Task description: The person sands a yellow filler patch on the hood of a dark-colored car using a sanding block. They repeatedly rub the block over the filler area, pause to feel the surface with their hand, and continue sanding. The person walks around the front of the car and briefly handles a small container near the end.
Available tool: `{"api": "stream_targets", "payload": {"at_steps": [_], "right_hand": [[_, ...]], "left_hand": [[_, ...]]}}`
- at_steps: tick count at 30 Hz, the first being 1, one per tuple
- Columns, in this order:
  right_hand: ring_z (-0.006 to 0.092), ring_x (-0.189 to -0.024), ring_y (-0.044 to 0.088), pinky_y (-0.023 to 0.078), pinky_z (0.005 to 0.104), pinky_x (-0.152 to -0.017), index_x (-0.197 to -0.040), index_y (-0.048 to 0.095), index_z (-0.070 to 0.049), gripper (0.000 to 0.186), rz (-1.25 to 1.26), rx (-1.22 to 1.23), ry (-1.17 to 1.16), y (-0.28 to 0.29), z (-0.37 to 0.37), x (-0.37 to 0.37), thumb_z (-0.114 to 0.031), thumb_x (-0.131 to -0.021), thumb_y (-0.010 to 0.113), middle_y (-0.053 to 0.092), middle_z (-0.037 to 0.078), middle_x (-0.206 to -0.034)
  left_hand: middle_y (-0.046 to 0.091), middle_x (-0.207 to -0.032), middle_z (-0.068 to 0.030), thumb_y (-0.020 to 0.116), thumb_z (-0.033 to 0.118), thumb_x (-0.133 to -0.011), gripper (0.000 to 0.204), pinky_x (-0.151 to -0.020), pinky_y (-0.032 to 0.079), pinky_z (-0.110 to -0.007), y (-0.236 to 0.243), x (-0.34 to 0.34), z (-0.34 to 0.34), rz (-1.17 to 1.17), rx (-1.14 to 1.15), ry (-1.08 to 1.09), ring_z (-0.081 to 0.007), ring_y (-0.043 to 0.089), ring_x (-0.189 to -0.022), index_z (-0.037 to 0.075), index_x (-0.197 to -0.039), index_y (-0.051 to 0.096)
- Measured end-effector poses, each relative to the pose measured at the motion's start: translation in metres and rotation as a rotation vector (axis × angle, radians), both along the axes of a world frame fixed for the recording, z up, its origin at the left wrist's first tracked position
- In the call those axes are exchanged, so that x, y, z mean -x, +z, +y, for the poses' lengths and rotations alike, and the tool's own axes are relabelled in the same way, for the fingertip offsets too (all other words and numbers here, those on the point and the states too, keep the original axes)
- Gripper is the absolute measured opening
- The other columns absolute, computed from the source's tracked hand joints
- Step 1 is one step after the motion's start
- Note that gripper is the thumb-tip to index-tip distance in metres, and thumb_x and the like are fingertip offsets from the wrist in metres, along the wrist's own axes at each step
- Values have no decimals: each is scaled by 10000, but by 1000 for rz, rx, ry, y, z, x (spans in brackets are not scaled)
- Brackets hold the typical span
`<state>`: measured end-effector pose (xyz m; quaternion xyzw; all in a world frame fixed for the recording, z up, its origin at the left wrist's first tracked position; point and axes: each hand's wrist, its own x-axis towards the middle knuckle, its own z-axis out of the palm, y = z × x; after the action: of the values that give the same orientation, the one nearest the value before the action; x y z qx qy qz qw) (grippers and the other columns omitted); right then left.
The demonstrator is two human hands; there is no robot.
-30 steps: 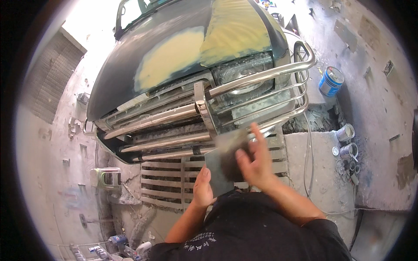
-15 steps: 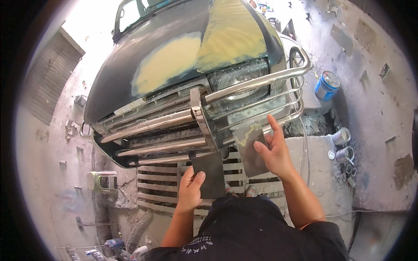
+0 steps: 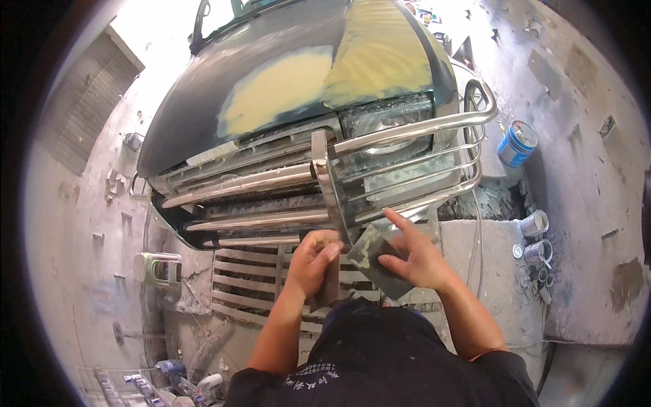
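In front of my body, below the chrome bull bar (image 3: pixel 325 186) of a dark car, both hands hold thin flat spreaders. My left hand (image 3: pixel 309 266) pinches a dark spreader (image 3: pixel 328 283), turned nearly edge-on and hanging down. My right hand (image 3: pixel 422 261) grips another dark spreader (image 3: pixel 392 279) between thumb and fingers, its index finger stretched out. Yellowish putty (image 3: pixel 367 248) is smeared on its upper left part, close to the left hand's fingertips. On the hood (image 3: pixel 196 88) are a pale yellow putty patch (image 3: pixel 281 88) and a larger streaked putty area (image 3: pixel 380 54).
A slatted grate (image 3: pixel 247 278) lies in the floor beneath the bumper. At the right stand a blue paint can (image 3: pixel 517 144) and several small cans (image 3: pixel 535 224). On the left is a small stool (image 3: pixel 160 268); bottles and tools (image 3: pixel 166 386) lie at the lower left.
My hands have come closer together. The left spreader has turned from flat-on to nearly edge-on. My right hand has moved lower and left, tilting its spreader. The view has shifted slightly.
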<state>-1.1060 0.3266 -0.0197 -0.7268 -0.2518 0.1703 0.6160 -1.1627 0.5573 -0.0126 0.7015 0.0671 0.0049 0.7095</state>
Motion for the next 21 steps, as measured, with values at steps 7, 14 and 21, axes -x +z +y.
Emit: {"api": "stream_targets", "payload": {"at_steps": [7,14,21], "right_hand": [[161,-627,497,427,303,-601,-1453,260,-132,804,-101,182,177,14,6,5,-59,-784,700,560,95,-706],[69,-654,474,404,230,-595,-1439,289,-70,757,31,-1,41,1,6,3,15,-797,681,540,-3,-702],[65,-607,464,392,220,-578,-1428,292,-59,734,110,-205,-149,-14,30,-8,-50,-808,686,547,8,-686]], "left_hand": [[626,-831,-33,619,250,-877,245,-726,452,-259,13,-16,-7,105,-344,-237,-106,559,-774,16,-948,633],[608,-788,-5,605,255,-892,240,-698,440,-243,5,-2,7,173,-336,-279,-80,529,-750,17,-901,636],[562,-738,-3,584,226,-911,201,-626,441,-244,-25,19,32,266,-78,-173,-80,514,-684,27,-883,580]]}}
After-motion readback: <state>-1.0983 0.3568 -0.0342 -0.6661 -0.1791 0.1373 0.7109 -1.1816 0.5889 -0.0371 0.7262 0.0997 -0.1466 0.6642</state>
